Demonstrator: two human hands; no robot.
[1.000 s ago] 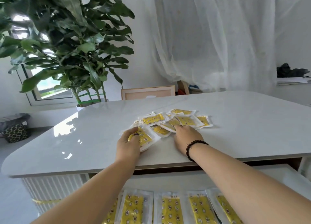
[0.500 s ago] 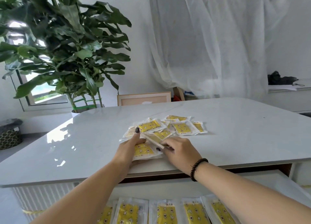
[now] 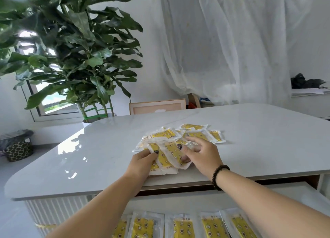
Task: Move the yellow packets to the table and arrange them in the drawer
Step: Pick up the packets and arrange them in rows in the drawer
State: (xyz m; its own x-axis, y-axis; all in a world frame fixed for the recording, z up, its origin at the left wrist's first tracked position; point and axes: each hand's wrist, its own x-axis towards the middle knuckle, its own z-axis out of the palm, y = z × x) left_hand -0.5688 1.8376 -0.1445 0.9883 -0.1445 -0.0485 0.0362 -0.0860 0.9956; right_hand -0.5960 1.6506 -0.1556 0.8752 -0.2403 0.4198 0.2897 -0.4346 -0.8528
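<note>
At the bottom of the frame, the open drawer [image 3: 294, 189] holds a row of flat yellow packets [image 3: 181, 228] in clear wrappers. The left hand [image 3: 142, 163] pinches a few packets on the glossy white table [image 3: 89, 157]; the right hand [image 3: 201, 156] has its fingers spread over the pile [image 3: 196, 135].

Pretty clearly a home: a big leafy houseplant [image 3: 71, 59] is kept by the window [image 3: 51, 101], sheer curtains [image 3: 223, 50] are hung, a white counter [image 3: 107, 157] is seen.

A big white table [image 3: 250, 148] is standing in the room. A pile of yellow packets [image 3: 180, 141] is lying on its top, near the front edge. Under the top, a white drawer [image 3: 178, 203] is sitting open, and a row of packets [image 3: 182, 228] is lying side by side in it.
</note>
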